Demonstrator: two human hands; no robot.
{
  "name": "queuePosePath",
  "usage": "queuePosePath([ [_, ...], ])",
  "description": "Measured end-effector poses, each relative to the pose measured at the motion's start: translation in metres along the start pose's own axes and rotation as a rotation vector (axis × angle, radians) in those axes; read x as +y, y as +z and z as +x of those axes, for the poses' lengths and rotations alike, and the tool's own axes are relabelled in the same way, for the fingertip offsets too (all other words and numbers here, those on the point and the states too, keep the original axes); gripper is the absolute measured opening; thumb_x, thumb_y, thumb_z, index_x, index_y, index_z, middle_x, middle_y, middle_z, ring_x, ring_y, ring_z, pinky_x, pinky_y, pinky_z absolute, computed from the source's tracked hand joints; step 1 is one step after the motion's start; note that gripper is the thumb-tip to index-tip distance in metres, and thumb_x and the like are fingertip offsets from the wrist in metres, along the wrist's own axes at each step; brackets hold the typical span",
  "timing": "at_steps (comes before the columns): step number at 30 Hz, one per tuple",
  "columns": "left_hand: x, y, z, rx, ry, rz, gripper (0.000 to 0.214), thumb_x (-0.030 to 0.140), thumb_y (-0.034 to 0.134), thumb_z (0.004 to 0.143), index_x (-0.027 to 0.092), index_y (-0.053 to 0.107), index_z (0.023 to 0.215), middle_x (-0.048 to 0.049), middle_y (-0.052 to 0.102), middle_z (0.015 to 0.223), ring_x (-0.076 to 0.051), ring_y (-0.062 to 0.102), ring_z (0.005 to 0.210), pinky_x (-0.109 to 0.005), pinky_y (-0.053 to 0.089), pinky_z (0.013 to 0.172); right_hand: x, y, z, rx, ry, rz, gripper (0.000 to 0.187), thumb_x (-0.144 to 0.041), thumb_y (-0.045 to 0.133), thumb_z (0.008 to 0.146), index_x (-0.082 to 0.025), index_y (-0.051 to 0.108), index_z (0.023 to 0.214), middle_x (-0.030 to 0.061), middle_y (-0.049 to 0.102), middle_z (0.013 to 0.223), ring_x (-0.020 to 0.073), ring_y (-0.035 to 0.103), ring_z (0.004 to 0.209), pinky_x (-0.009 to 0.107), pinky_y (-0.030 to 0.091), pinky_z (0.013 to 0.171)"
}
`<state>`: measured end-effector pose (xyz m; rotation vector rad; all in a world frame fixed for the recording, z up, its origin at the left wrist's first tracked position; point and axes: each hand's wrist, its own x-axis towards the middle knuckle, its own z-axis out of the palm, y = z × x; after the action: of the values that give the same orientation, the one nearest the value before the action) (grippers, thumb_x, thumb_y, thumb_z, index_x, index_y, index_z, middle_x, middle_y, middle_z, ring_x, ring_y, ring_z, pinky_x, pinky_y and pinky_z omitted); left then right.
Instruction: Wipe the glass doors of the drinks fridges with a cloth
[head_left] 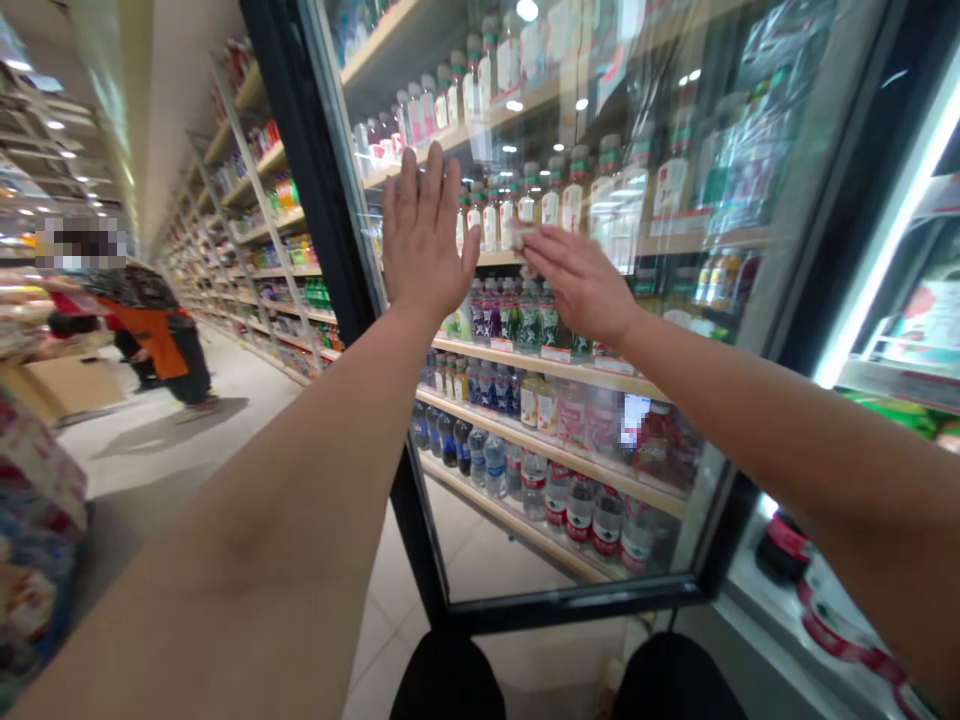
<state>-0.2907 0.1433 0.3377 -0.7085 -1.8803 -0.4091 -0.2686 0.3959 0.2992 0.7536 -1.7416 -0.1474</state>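
A black-framed glass cooler door (757,330) stands swung open in front of me. My left hand (424,235) lies flat on the glass near its left edge, fingers stretched upward and holding nothing. My right hand (581,280) reaches to the glass just to the right of it, fingers together. They press a small pale thing (525,236) against the pane at the fingertips; I cannot make out what it is. Shelves of bottled drinks (525,320) show through the glass behind both hands.
The cooler's inside (900,330) opens at the right, with a bright light strip and red-labelled bottles (832,625) low down. A long aisle of stocked shelves (255,230) runs away at the left. A person in an orange vest (154,335) bends over there beside a cardboard box (64,385).
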Motion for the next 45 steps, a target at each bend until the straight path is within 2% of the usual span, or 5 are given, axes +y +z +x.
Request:
queuePosePath([
  [5, 0.001, 0.000, 0.000, -0.024, -0.008, -0.098, 0.096, 0.075, 0.022, 0.090, 0.021, 0.013, 0.169, 0.0239, -0.007, 0.168, -0.005, -0.035, 0.151, -0.027, -0.029, 0.128, 0.023, -0.007, 0.003, 0.255, 0.197, -0.014, 0.055, -0.039, 0.024, 0.107, -0.027, 0.044, 0.157, -0.0004, 0.041, 0.163, 0.0203, 0.029, 0.158, 0.051, 0.024, 0.136],
  [10, -0.002, 0.002, 0.000, 0.008, 0.033, -0.066, 0.101, 0.080, 0.009, 0.087, 0.020, 0.014, 0.168, 0.0238, -0.002, 0.169, 0.004, -0.041, 0.143, -0.018, -0.032, 0.123, 0.009, -0.005, -0.003, 0.018, 0.050, -0.024, 0.055, -0.035, 0.029, 0.104, -0.026, 0.049, 0.154, -0.0030, 0.047, 0.159, 0.0194, 0.036, 0.155, 0.050, 0.034, 0.133],
  [28, -0.002, -0.004, -0.003, -0.026, 0.019, -0.102, 0.096, 0.081, 0.015, 0.087, 0.031, 0.010, 0.170, 0.0315, -0.011, 0.163, -0.006, -0.037, 0.150, -0.033, -0.023, 0.133, 0.032, -0.016, -0.011, 0.317, 0.233, -0.084, 0.056, -0.031, 0.022, 0.107, -0.021, 0.043, 0.158, 0.0051, 0.042, 0.162, 0.0214, 0.031, 0.157, 0.055, 0.024, 0.135],
  [34, -0.002, -0.004, -0.003, -0.014, 0.034, -0.102, 0.093, 0.079, 0.018, 0.090, 0.031, 0.012, 0.170, 0.0294, -0.012, 0.164, -0.010, -0.032, 0.153, -0.037, -0.020, 0.134, 0.014, -0.004, -0.020, 0.057, 0.035, 0.008, 0.056, -0.027, 0.028, 0.103, -0.027, 0.044, 0.157, 0.0008, 0.046, 0.159, 0.0215, 0.035, 0.156, 0.051, 0.032, 0.134],
  [45, -0.001, -0.004, -0.003, -0.063, -0.005, -0.159, 0.100, 0.083, 0.015, 0.083, 0.032, 0.006, 0.169, 0.0289, -0.001, 0.166, -0.002, -0.040, 0.146, -0.035, -0.032, 0.129, 0.029, -0.007, -0.015, 0.140, 0.077, 0.022, 0.055, -0.036, 0.024, 0.106, -0.026, 0.046, 0.155, -0.0017, 0.044, 0.161, 0.0188, 0.033, 0.156, 0.050, 0.028, 0.135],
])
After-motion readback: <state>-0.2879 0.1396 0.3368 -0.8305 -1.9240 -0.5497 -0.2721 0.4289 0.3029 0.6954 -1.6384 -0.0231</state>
